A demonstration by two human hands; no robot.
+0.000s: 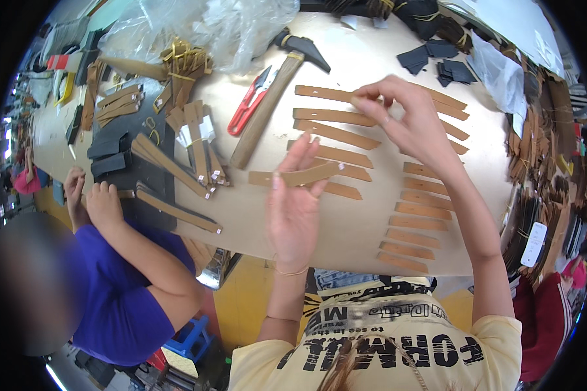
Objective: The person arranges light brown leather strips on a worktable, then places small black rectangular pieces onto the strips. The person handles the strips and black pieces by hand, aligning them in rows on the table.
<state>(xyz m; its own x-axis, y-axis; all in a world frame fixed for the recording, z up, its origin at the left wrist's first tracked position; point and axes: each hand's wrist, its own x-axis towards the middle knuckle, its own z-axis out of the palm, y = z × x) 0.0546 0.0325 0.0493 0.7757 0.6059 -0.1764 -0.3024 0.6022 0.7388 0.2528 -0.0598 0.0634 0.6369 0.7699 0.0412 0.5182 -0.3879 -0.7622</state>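
Note:
My left hand (295, 218) is turned palm up over the table, its thumb and fingers holding a brown leather strip (313, 174) with a small white tag at one end. Farther up and to the right, my right hand (407, 117) pinches at the right end of another brown strip (323, 93), the top one of a column. Below that lie more strips, such as one with a slot near its left end (332, 116). A second column of strips (421, 208) runs down the right, partly behind my right forearm.
A hammer (267, 107) and red-handled snips (251, 104) lie left of the strips. Tagged strip bundles (199, 140) and black pieces (109, 154) sit farther left, beside a co-worker in purple (120, 293). Clear plastic (176, 32) and black patches (427, 55) are at the back.

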